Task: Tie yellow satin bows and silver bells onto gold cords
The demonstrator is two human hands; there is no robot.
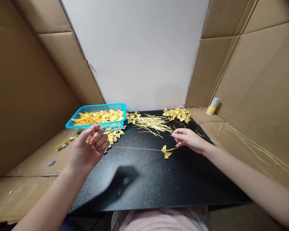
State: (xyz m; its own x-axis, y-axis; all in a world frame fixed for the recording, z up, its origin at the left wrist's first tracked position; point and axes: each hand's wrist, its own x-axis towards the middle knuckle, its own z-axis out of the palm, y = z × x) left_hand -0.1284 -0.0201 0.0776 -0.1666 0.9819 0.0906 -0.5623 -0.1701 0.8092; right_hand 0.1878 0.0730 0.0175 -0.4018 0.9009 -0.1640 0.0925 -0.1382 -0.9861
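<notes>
A thin yellow thread runs taut from behind my left hand across to a yellow ribbon bow. My left hand is raised near the basket, its fingers closed in a pinch at the thread's end. A short yellow stem leads from the bow to my right hand, whose fingers are closed on it. A small dark tip shows at the right fingertips, too small to name. The bow hangs just above the black tabletop.
A turquoise basket of yellow bows stands back left, with bows and silvery beads before it. Yellow strips and a bow pile lie behind. A thread spool stands right. Cardboard walls flank the table.
</notes>
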